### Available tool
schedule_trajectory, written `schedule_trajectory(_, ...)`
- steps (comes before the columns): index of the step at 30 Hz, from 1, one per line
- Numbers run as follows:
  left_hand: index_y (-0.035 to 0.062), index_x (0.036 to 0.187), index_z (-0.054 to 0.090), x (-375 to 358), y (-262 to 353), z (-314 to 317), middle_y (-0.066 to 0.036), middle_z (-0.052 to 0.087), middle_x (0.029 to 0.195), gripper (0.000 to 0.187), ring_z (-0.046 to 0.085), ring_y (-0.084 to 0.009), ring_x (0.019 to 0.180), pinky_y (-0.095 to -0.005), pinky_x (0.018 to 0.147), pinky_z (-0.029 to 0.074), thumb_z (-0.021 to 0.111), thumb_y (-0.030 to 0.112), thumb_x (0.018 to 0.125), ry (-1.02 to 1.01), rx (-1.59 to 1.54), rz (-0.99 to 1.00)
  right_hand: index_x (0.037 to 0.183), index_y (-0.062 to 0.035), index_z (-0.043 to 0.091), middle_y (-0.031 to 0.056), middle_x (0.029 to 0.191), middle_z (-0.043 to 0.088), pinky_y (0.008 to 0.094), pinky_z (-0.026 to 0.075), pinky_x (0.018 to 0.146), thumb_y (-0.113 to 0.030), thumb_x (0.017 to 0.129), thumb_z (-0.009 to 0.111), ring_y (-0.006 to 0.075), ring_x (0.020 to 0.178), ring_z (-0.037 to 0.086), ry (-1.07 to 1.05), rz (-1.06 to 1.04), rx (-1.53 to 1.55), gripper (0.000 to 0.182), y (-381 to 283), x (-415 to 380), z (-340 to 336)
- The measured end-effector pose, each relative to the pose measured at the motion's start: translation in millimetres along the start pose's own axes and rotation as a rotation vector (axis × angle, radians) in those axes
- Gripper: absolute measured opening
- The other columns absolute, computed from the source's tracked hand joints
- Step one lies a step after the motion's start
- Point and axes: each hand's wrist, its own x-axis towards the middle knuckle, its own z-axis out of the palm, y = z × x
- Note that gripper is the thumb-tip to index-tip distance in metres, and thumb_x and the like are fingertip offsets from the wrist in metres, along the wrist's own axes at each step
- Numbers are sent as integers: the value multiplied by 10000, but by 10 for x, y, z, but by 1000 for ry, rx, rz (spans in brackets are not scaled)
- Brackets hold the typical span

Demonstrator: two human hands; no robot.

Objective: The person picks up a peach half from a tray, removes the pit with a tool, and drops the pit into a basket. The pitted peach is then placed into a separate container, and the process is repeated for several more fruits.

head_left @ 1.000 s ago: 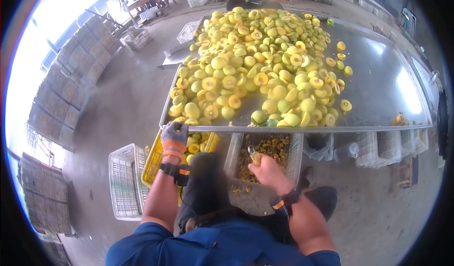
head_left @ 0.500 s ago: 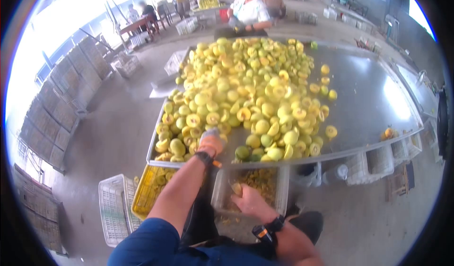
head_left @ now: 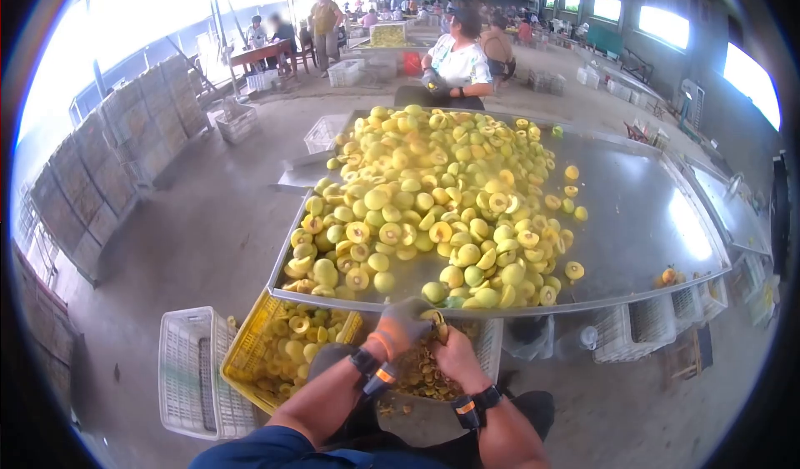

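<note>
My left hand [head_left: 403,322], in a grey glove with an orange cuff, is closed around a yellow fruit [head_left: 435,315] just below the near edge of the metal table [head_left: 642,244]. My bare right hand [head_left: 451,354] presses against the same fruit from the right, its fingers curled around a small coring tool that is mostly hidden. Both hands meet above a white crate [head_left: 492,341] that holds brownish pits and scraps. A big pile of yellow fruit halves [head_left: 433,211] covers the left and middle of the table.
A yellow crate [head_left: 254,348] with cut halves sits under the table's left corner, and an empty white crate [head_left: 185,373] lies beside it. More white crates [head_left: 642,329] stand under the right side. A seated person [head_left: 457,65] works at the far end. Stacked crates [head_left: 83,186] line the left wall.
My left hand reached up to the pile on the table, then came back down with a fruit to meet my right hand over the scrap crate. My view has tilted upward.
</note>
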Motion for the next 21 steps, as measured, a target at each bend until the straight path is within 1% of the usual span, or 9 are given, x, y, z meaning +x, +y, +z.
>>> schedule_trajectory(2,37,1119,754,-79,-88,47,-155,790,1031,347,768,-280,974,-368,887,590,846,197,825,14,9,-47,1090,46,692,237,943,740,450,536,831,-188,929,687,389,903,717,-35,-18,-62,284,73,-30,49)
schedule_trajectory(3,35,1125,749,-123,-48,29,-172,784,1025,354,761,-318,973,-388,881,584,833,222,836,29,16,-22,1090,47,693,229,946,745,449,535,829,-189,931,687,374,899,719,-56,-26,-95,284,85,-43,56)
schedule_trajectory(6,32,1117,746,-177,57,-26,-177,782,1024,354,756,-338,974,-400,879,583,825,231,835,32,-41,-66,1066,33,695,154,876,741,414,529,748,-179,952,672,279,798,702,-139,-16,33,242,43,-64,58)
schedule_trajectory(9,34,1089,756,-175,35,-66,-182,781,1008,345,753,-350,958,-409,873,582,828,238,820,23,-60,-110,1048,2,709,75,821,701,347,491,650,-184,984,652,181,709,652,-203,49,78,205,-62,-91,67)
schedule_trajectory(12,45,1083,766,-166,47,-125,-180,782,998,333,752,-353,951,-410,867,583,824,244,823,14,-49,-111,928,-65,668,8,707,584,311,410,527,-174,1000,634,139,569,554,-277,246,281,135,-181,-121,83)
schedule_trajectory(13,47,1083,767,-171,56,-152,-177,782,1000,330,753,-352,951,-409,864,583,821,246,826,12,-43,-105,893,-80,622,6,689,548,319,382,497,-164,996,624,139,538,519,-330,335,419,133,-202,-117,82)
schedule_trajectory(15,51,1087,770,-177,66,-217,-170,782,1010,336,753,-343,960,-404,858,581,820,264,832,5,-49,-83,823,-108,529,2,651,476,335,327,438,-144,988,606,139,477,451,-427,514,699,185,-240,-102,73)
schedule_trajectory(18,63,1104,770,-168,24,-228,-170,780,1020,316,747,-336,950,-403,860,578,814,261,861,8,-77,-29,819,-127,483,-19,635,406,324,308,448,-139,993,602,130,471,391,-394,518,747,210,-310,-135,126)
schedule_trajectory(21,67,1099,768,-128,14,-142,-165,781,995,281,739,-340,929,-407,852,579,794,268,903,47,-295,-103,837,-126,486,-18,641,415,323,308,449,-140,998,602,127,472,389,-430,536,901,199,-299,-143,76)
